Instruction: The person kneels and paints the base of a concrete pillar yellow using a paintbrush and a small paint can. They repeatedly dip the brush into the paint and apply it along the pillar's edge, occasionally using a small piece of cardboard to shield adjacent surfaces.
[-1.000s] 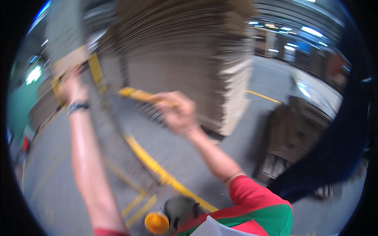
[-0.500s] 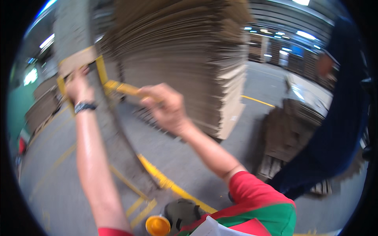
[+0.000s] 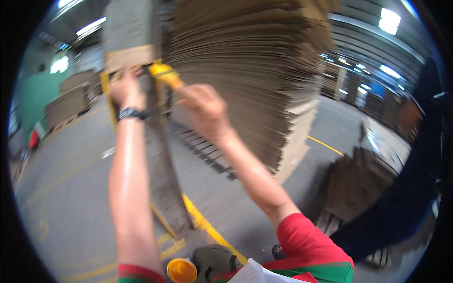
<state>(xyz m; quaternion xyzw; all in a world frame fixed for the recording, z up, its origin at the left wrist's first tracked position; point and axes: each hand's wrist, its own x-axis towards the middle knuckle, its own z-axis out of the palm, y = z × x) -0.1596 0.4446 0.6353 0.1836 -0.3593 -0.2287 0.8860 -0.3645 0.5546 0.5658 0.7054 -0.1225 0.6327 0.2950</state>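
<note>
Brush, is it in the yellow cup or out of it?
Out: the right hand holds the brush beside the pillar; the cup shows far below, at the picture's bottom.

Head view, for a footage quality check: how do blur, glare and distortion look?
In the head view, the right hand and yellow tool look slightly blurred; also in the head view, a bright ceiling panel glares white; head view again, the pillar looks curved.
</note>
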